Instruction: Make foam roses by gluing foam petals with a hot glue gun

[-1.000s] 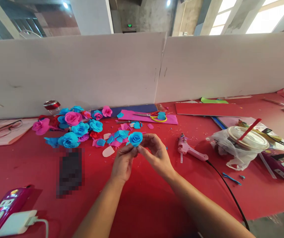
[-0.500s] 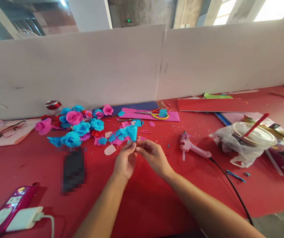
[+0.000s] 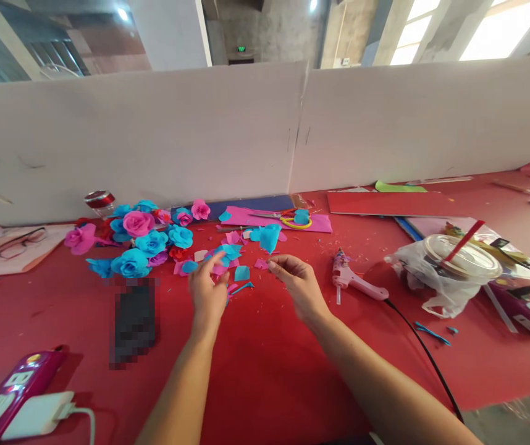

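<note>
My right hand [image 3: 301,285] is closed in a pinch, and a partly formed blue paper flower [image 3: 269,238] stands up just above its fingertips. To the left, my left hand [image 3: 207,295] has its fingers apart and holds nothing. It hovers beside a pile of cut blue and pink paper petals [image 3: 230,252]. One square blue petal [image 3: 242,273] lies between the two hands, with a thin twisted blue strip [image 3: 243,288] just below it. Finished blue and pink paper flowers [image 3: 152,242] are bunched farther left.
Scissors with yellow and red handles [image 3: 296,222] lie on a pink paper sheet [image 3: 323,224]. A pink glue gun [image 3: 362,284] with a black cord is at right, near a bagged, lidded cup [image 3: 463,256]. Power strips [image 3: 24,374] and eyeglasses [image 3: 8,243] lie left. A white partition [image 3: 154,136] runs behind.
My left hand has let go of the blue flower and moved left, opening its fingers. My right hand keeps the flower, now slightly farther right and higher.
</note>
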`<state>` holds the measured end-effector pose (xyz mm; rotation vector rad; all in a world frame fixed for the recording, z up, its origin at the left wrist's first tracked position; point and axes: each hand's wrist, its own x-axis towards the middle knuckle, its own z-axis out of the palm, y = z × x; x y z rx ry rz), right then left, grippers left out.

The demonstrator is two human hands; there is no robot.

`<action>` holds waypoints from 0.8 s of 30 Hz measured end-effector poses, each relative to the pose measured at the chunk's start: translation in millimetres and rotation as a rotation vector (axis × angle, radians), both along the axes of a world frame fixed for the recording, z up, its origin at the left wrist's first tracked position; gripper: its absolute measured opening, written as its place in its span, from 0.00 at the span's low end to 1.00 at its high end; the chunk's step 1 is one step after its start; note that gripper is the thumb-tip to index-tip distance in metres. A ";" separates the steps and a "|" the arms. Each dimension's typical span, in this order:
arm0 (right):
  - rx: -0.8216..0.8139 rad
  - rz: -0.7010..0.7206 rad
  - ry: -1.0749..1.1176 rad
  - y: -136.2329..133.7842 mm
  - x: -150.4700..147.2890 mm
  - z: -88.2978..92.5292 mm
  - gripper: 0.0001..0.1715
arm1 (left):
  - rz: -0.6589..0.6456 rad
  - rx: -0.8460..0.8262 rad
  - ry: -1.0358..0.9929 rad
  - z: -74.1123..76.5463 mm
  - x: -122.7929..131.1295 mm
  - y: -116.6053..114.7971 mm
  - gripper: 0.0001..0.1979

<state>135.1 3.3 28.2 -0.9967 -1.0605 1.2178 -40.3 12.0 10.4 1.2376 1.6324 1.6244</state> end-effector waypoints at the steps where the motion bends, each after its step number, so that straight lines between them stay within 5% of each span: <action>1: 0.018 0.003 -0.030 -0.6 -1.4 -1.6 0.11 | 0.015 0.071 0.047 1.4 -2.2 0.6 0.16; 7: 0.191 -0.033 -0.330 -10.6 -12.5 -9.4 0.08 | -0.183 0.024 -0.255 11.3 10.4 -10.0 0.10; 14: 0.291 -0.116 -0.432 -14.4 -18.2 -13.4 0.08 | 0.061 0.157 -0.016 14.5 25.7 -27.5 0.07; 24: 0.462 -0.092 -0.651 -18.1 -18.6 -16.1 0.10 | -0.206 -0.021 -0.572 9.8 35.3 -19.1 0.11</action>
